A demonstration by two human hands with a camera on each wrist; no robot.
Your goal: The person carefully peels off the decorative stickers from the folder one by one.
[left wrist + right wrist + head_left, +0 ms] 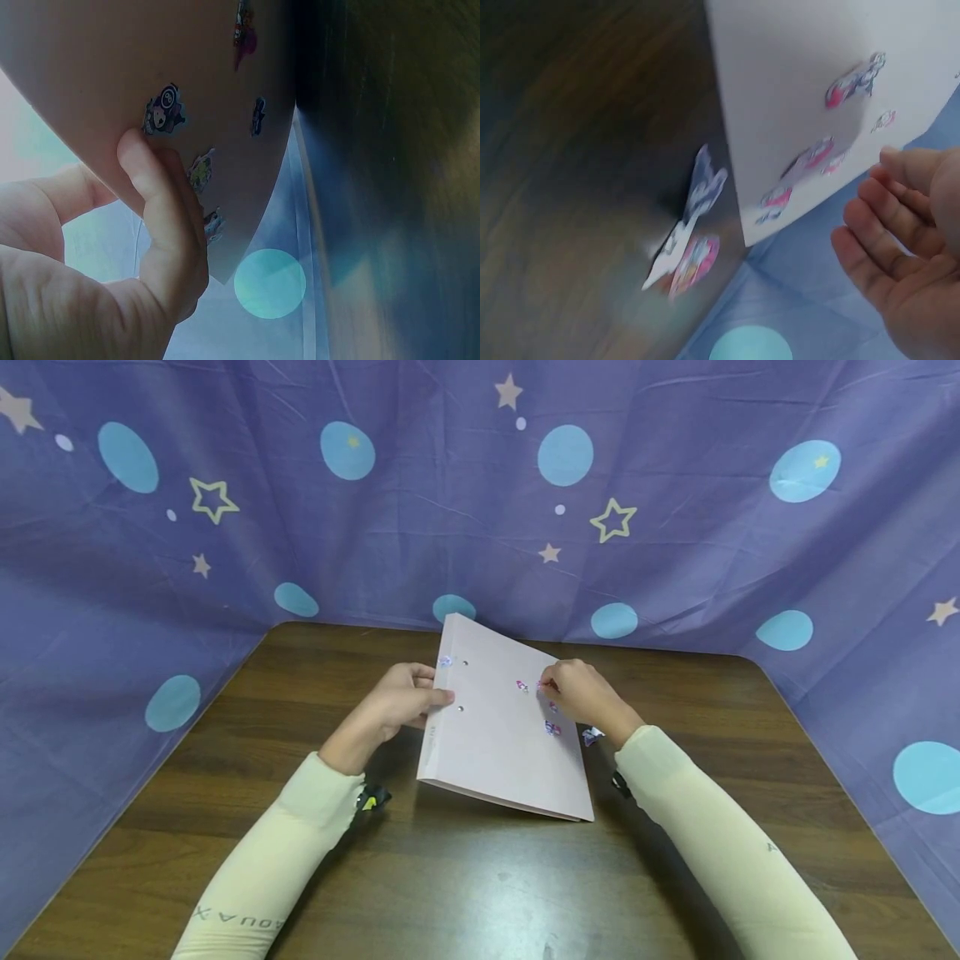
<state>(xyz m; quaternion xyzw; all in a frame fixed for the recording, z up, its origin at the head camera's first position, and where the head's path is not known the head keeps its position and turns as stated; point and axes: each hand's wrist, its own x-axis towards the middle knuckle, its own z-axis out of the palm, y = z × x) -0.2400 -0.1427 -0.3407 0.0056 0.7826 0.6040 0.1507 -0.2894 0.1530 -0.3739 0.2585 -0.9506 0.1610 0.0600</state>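
Observation:
A pale file folder stands tilted above the table, two small rivets near its spine. My left hand grips it by the spine edge, thumb on the front and fingers behind. In the left wrist view those fingers lie against a side with several colourful cartoon stickers. Small pink and purple stickers dot the front, and another sticker sits on the spine. My right hand is at the front, fingertips close to a small sticker. Its fingers are loosely bent, nothing visible between them.
Loose stickers lie on the brown wooden table by the folder's right edge; one stands folded up in the right wrist view. A purple curtain with stars and blue dots hangs behind the table and along its sides.

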